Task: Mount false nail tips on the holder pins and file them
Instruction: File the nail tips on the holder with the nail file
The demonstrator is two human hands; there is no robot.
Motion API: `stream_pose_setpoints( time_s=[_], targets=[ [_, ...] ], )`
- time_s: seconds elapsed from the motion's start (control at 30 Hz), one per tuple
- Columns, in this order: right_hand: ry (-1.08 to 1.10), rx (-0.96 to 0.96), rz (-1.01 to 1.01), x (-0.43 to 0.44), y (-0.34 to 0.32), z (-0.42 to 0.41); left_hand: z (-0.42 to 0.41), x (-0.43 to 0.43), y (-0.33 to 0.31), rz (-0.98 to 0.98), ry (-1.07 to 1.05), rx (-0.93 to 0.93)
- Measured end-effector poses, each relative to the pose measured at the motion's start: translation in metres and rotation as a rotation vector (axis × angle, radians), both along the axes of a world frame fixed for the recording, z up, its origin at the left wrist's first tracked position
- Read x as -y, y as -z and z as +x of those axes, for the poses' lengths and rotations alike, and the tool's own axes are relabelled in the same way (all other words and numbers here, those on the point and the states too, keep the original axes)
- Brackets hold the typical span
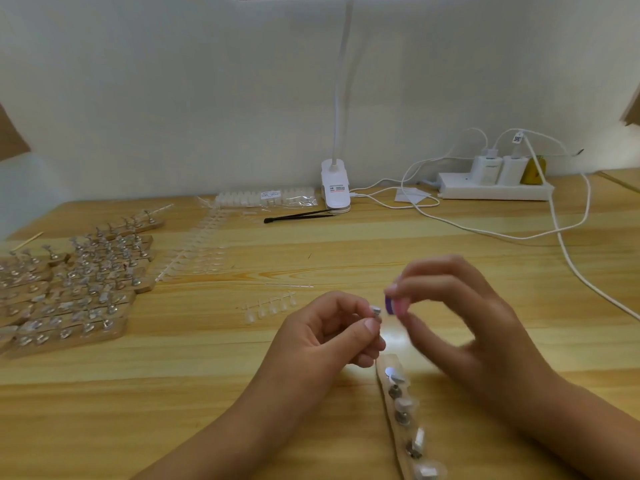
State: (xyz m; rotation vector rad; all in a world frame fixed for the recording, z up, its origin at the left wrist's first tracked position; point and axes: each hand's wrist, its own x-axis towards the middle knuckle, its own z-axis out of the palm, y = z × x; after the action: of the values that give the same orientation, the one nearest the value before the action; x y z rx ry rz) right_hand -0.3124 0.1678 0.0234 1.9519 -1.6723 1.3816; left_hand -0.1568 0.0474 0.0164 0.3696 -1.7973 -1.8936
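Pale wood worktop carries everything. Above its near middle, the left hand has its grip clamped on a small metal pin, pinched between thumb and forefinger, with the disc head turned towards the right hand. The right grip is clamped on a small purple and pink file, held at the fingertips just beside the pin head. I cannot tell whether the two touch, as the right hand is blurred.

Below the hands a holder lies on the worktop and runs towards the near edge, with pins standing in it and clear tips on some. A tip strip lies left of the left hand. Far left, a holder stack sits packed together, with tip rows beside it. At the back are a lamp, a black tool and a power strip with white cables.
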Motion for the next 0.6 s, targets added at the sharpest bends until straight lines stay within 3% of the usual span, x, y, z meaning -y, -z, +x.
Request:
stream_pose_setpoints(
  time_s=[0.07,0.2,0.6],
  targets=[
    [0.011,0.068,0.0,-0.0003,-0.0012,-0.0014,0.0002,-0.0001,-0.0001,0.024,0.003,0.004],
    [-0.023,-0.083,-0.038,0.0003,0.0032,0.0045,-0.0016,-0.0012,-0.0009,0.041,0.021,0.01],
    [-0.012,0.008,-0.007,0.0029,0.0021,0.0007,-0.0021,-0.0001,-0.0013,0.158,0.022,0.004]
  ],
)
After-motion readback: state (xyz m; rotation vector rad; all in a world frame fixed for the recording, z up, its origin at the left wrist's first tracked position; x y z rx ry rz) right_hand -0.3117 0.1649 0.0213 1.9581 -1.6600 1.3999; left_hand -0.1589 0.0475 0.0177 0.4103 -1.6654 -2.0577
